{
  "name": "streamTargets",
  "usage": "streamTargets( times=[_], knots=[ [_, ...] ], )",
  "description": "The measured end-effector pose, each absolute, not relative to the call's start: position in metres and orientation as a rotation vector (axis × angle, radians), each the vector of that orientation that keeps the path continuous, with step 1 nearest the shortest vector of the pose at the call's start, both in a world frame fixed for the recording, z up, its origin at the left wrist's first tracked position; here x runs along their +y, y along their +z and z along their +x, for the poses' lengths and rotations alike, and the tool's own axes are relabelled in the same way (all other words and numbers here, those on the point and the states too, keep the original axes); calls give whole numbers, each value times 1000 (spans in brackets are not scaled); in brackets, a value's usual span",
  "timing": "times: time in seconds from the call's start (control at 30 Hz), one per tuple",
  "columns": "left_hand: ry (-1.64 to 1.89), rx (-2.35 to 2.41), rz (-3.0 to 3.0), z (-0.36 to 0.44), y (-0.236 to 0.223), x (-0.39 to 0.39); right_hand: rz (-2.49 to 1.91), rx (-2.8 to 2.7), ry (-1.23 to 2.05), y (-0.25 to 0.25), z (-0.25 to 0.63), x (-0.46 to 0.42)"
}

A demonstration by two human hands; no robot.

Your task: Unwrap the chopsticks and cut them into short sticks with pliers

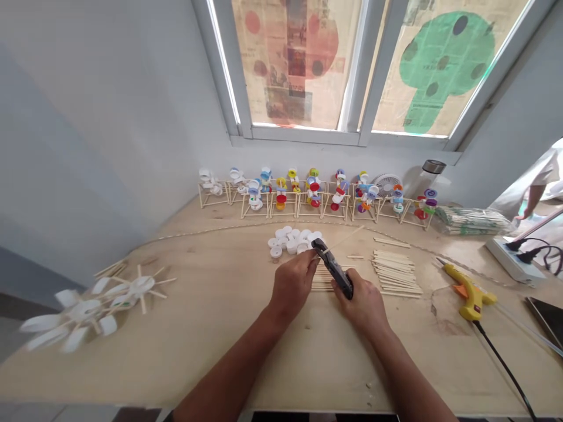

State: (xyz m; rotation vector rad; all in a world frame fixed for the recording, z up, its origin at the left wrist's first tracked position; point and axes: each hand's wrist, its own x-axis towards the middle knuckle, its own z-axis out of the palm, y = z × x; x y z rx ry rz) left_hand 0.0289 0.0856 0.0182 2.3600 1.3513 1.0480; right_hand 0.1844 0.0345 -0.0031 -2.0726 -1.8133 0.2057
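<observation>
My right hand [363, 299] is wrapped round a dark hand-held cutter [335, 272] that looks like shears. The cutter's head points up and left, close to my left fingertips. My left hand [292, 281] pinches a thin wooden stick [347, 237], which crosses the cutter's head and sticks out to the upper right. Whether the blades have closed on it, I cannot tell. Under both hands lies a row of long sticks [323, 282], partly hidden. A pile of white bottle caps [290, 239] sits just beyond my left hand. Shorter sticks [396, 274] lie right of my right hand.
Stick frames with coloured caps [281, 199] line the table's back under the window. A yellow glue gun [475, 296] with its cord lies right, near a power strip [514, 261]. White wheel-like pieces [85, 310] stand left. Another person's arm [534, 199] shows far right.
</observation>
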Motion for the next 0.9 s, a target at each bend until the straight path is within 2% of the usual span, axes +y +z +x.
streamTargets(
  times=[0.5,0.73,0.9],
  knots=[
    [1183,1406,2465,29,15,80,-1959,-1783,247,-4,183,33],
    [1132,1425,2512,28,16,83,-1879,-1806,422,1,183,32],
    [1352,1325,2555,28,12,84,-1880,-1798,427,0,183,32]
  ],
)
